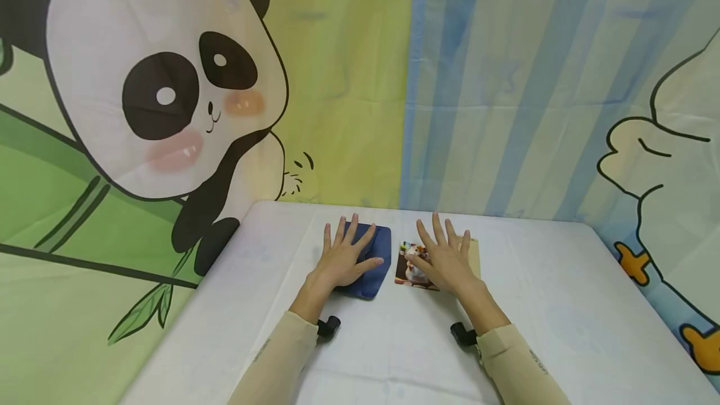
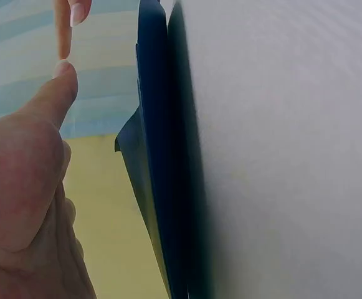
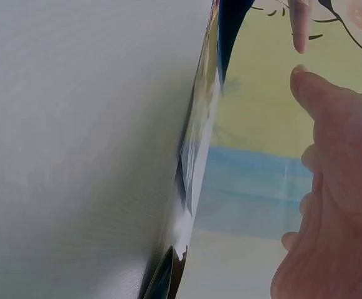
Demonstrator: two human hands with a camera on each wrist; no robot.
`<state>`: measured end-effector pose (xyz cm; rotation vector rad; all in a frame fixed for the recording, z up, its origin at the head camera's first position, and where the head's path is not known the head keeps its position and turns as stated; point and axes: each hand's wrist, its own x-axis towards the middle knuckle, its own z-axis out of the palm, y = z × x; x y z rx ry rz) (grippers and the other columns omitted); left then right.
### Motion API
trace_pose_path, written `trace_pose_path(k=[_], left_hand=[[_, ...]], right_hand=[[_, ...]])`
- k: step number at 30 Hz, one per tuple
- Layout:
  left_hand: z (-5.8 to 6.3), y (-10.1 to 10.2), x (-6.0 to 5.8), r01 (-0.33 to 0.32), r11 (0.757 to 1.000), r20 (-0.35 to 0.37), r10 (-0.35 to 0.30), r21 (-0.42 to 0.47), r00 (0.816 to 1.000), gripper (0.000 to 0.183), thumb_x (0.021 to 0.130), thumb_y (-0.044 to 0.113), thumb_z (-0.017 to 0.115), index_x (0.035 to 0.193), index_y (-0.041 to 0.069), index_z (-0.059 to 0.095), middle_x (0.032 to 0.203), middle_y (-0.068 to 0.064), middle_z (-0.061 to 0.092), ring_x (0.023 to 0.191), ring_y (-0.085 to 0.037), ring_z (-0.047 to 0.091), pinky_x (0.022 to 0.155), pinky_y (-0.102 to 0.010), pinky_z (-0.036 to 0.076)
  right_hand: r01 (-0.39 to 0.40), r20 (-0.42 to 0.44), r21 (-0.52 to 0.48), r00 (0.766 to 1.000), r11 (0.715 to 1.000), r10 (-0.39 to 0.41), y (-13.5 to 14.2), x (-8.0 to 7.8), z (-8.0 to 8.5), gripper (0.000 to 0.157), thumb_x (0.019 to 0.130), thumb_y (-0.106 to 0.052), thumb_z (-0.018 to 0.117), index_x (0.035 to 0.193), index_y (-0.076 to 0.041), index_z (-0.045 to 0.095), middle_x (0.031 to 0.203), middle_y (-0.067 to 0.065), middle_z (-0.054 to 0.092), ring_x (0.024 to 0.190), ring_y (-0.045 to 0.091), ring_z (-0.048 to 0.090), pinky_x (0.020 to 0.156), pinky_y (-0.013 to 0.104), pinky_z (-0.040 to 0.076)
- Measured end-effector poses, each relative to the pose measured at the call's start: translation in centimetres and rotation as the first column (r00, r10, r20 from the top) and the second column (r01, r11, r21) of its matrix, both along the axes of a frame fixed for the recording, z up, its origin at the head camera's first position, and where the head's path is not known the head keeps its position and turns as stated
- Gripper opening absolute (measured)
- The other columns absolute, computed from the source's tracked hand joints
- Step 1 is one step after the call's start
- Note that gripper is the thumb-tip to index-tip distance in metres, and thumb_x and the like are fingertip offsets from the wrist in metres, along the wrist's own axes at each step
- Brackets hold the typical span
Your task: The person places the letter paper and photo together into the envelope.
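With fingers spread straight, my left hand [image 1: 340,264] is held over a dark blue envelope-like folder [image 1: 382,252] in the head view. The left wrist view shows that hand apart from the folder, whose flap [image 2: 131,137] stands slightly raised. My right hand [image 1: 448,262], likewise spread, hovers above a colourful picture card [image 1: 413,275] and a tan card or booklet [image 1: 475,258]. Much of both is hidden under it. A gap separates this hand from the flat items in the right wrist view. Neither hand holds anything; the two thumbs point toward each other.
All the items lie on a white-covered table [image 1: 540,280]. Behind it hangs a printed cloth with a panda [image 1: 169,161], a yellow panel and blue stripes [image 1: 506,80]. Black wrist mounts [image 1: 464,334] sit at both cuffs.
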<state>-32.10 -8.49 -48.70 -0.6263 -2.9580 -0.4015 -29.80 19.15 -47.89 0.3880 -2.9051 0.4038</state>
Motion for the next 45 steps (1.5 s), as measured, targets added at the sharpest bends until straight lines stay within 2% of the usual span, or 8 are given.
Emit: trace_pose_path(k=[4,11,18,21,26,29,39,45], left_hand=[[0.0,-0.2,0.0,0.023,1.0,0.016,-0.023,-0.004,1.0,0.088,0.095,0.08,0.044,0.166,0.039,0.014,0.176,-0.008,-0.01,0.161,-0.039,-0.014,0.121,-0.068,-0.014],[0.4,-1.6,0.0,0.063,0.997,0.091,-0.058,-0.048,0.994,0.116,0.079,0.084,0.064,0.167,0.035,0.007,0.176,-0.013,-0.005,0.161,-0.04,-0.004,0.118,-0.072,-0.013],[0.6,-2.7,-0.1,0.089,0.996,0.171,-0.085,-0.017,0.982,0.114,0.079,0.077,0.072,0.167,0.034,0.015,0.175,-0.017,0.007,0.16,-0.046,0.005,0.118,-0.073,-0.012],[0.7,-2.7,-0.1,0.085,0.996,0.238,-0.086,0.015,0.967,0.106,0.084,0.071,0.073,0.167,0.033,0.019,0.174,-0.019,0.015,0.158,-0.051,0.012,0.119,-0.074,-0.006],[0.6,-2.5,0.0,0.043,0.996,0.329,-0.066,0.076,0.942,0.095,0.091,0.062,0.071,0.167,0.031,0.022,0.172,-0.02,0.021,0.154,-0.056,0.019,0.12,-0.071,0.018],[0.5,-2.3,0.0,0.027,0.996,0.336,-0.053,0.081,0.94,0.094,0.092,0.061,0.071,0.167,0.031,0.021,0.172,-0.02,0.023,0.154,-0.055,0.02,0.118,-0.069,0.028],[0.8,-2.0,-0.1,-0.022,0.999,0.326,0.014,0.023,0.945,0.096,0.09,0.068,0.068,0.167,0.033,0.021,0.171,-0.018,0.027,0.154,-0.052,0.025,0.115,-0.069,0.032],[0.8,-1.9,0.0,-0.037,0.999,0.324,0.034,0.003,0.945,0.095,0.091,0.067,0.068,0.166,0.03,0.023,0.17,-0.018,0.028,0.153,-0.053,0.027,0.115,-0.07,0.032]], right_hand=[[-0.001,0.003,-0.004,1.0,1.0,0.001,-0.2,0.0,0.0,0.085,0.101,-0.067,0.051,0.168,-0.027,0.017,0.176,0.015,-0.002,0.16,0.047,-0.001,0.116,0.078,-0.005],[-0.096,0.106,-0.195,0.987,0.976,0.118,-1.4,0.2,0.3,0.081,0.103,-0.063,0.051,0.167,-0.026,0.019,0.175,0.017,0.006,0.159,0.05,0.008,0.116,0.079,-0.003],[-0.129,0.119,-0.191,0.981,0.973,0.153,-3.2,0.4,0.7,0.08,0.102,-0.063,0.051,0.166,-0.025,0.022,0.175,0.015,0.009,0.16,0.046,0.01,0.117,0.078,-0.002],[-0.134,0.123,-0.169,0.98,0.976,0.156,-4.0,0.3,0.7,0.079,0.103,-0.064,0.05,0.166,-0.024,0.025,0.175,0.015,0.012,0.16,0.045,0.013,0.118,0.077,-0.001],[-0.15,0.144,-0.139,0.975,0.979,0.17,-5.5,0.0,0.6,0.08,0.102,-0.067,0.047,0.166,-0.025,0.025,0.174,0.014,0.015,0.159,0.045,0.018,0.119,0.076,-0.001],[-0.163,0.152,-0.151,0.971,0.975,0.186,-6.3,-0.2,0.6,0.08,0.102,-0.067,0.047,0.166,-0.023,0.026,0.174,0.014,0.017,0.158,0.047,0.02,0.118,0.076,-0.001],[-0.16,0.174,-0.12,0.968,0.98,0.18,-7.4,-0.6,0.2,0.076,0.103,-0.065,0.047,0.165,-0.025,0.028,0.173,0.013,0.022,0.157,0.044,0.025,0.118,0.077,0.002],[-0.174,0.219,-0.111,0.956,0.978,0.195,-6.9,-0.7,-0.4,0.06,0.107,-0.047,0.053,0.157,-0.016,0.046,0.165,0.013,0.041,0.152,0.039,0.039,0.119,0.075,0.003]])
